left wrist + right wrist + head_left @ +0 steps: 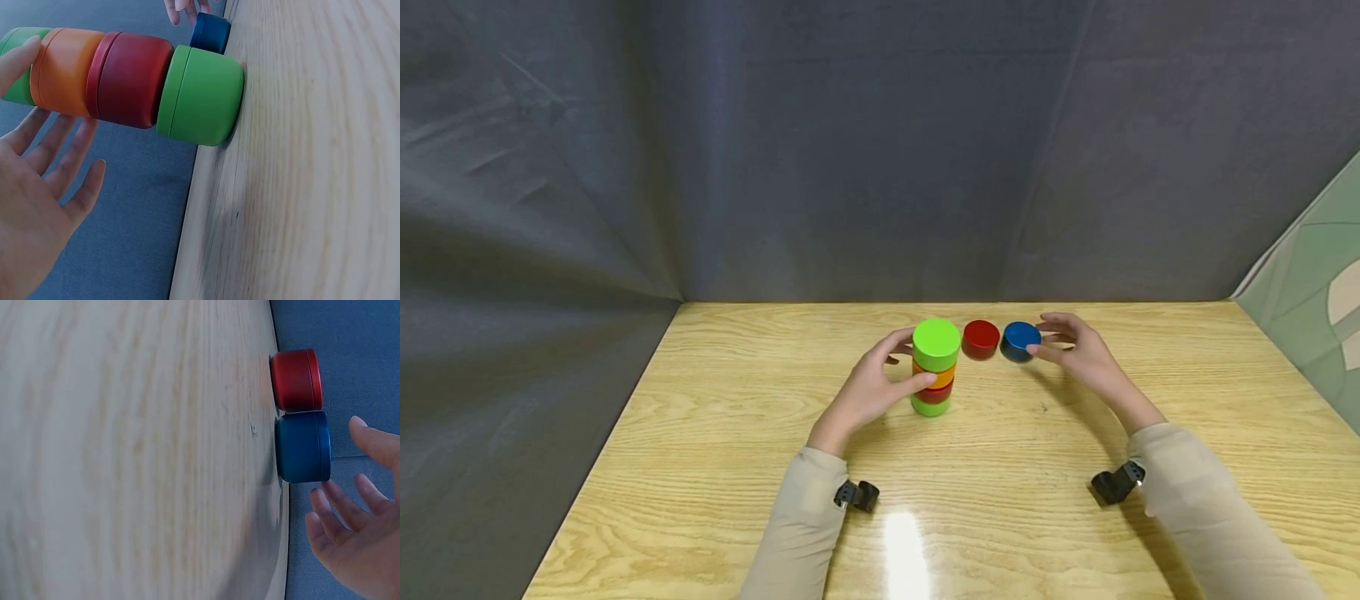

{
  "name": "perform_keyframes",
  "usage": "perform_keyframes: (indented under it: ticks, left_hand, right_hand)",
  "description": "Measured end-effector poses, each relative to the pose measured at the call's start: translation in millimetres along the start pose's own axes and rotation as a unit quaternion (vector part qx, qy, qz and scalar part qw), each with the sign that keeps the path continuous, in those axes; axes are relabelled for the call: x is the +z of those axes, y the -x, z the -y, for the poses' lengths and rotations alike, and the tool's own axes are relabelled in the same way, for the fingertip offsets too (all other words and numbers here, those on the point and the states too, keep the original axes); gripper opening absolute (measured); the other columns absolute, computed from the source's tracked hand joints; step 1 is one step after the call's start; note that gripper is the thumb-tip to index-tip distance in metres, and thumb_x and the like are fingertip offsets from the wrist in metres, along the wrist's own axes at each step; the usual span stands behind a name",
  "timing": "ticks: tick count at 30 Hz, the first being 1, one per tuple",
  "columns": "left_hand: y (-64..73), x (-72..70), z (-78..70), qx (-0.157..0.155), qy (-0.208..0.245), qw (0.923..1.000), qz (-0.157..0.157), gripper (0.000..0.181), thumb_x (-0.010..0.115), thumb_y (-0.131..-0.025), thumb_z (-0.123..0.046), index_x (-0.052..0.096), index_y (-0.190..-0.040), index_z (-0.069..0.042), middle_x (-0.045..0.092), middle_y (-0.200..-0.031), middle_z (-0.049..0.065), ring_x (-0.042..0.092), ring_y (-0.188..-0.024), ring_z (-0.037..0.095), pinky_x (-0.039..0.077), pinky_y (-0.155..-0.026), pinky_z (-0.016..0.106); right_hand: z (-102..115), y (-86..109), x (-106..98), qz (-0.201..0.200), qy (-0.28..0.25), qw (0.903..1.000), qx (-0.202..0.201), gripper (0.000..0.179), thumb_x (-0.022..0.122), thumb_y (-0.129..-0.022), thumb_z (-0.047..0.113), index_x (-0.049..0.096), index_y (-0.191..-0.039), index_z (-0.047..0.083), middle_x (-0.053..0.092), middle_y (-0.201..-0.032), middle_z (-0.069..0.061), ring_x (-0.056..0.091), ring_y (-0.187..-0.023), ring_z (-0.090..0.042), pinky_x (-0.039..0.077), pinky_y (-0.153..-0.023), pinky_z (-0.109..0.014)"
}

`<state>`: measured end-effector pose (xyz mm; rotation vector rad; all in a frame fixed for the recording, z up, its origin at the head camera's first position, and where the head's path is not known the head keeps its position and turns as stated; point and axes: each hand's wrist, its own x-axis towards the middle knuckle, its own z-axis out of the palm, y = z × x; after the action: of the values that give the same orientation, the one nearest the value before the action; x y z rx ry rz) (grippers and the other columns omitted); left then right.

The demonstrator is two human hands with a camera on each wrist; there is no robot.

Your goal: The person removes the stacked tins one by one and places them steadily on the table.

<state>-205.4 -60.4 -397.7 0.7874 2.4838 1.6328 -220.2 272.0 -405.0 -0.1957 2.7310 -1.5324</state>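
Note:
Several round lidded tins stand in an upright stack: a green tin (936, 343) on top, an orange tin (936, 377), a red tin (135, 80) and a green tin (201, 95) at the bottom. My left hand (874, 386) holds the stack near its top, thumb in front at the orange tin and fingers on the other side. Right of the stack, a blue tin (1021, 342) sits on the table. My right hand (1081, 357) is around its right side with spread, relaxed fingers; the right wrist view shows a gap between thumb and tin.
Another red tin (981, 339) stands between the stack and the blue tin, close to both. The wooden table (715, 442) ends at a dark grey curtain (865, 167) at the back and left. A green patterned panel (1315, 283) is at the right edge.

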Motion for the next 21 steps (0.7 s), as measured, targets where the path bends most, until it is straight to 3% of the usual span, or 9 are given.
perform_keyframes:
  ticks: [11, 21]
  left_hand:
    - [1.4, -1.1, 2.3, -0.004, 0.008, 0.9999, 0.004, 0.065, 0.076, -0.09, -0.028, 0.046, -0.147, -0.02, 0.055, -0.136, -0.004, 0.052, -0.12, 0.016, 0.041, -0.102, 0.051]
    - [2.1, -0.3, 3.3, -0.009, -0.008, 0.9999, 0.005, 0.059, 0.075, -0.09, -0.029, 0.052, -0.142, -0.018, 0.06, -0.127, -0.003, 0.054, -0.117, 0.017, 0.042, -0.102, 0.047]
  right_hand:
    - [-2.0, -0.3, 0.3, -0.002, 0.0, 1.0, 0.0, 0.068, 0.069, -0.095, 0.019, 0.034, -0.146, -0.009, 0.048, -0.138, -0.032, 0.05, -0.122, -0.045, 0.042, -0.077, -0.007]
    - [-4.8, -1.2, 0.8, -0.009, 0.004, 0.9999, -0.004, 0.067, 0.069, -0.095, 0.017, 0.035, -0.146, -0.009, 0.049, -0.137, -0.032, 0.05, -0.121, -0.045, 0.043, -0.077, -0.008]
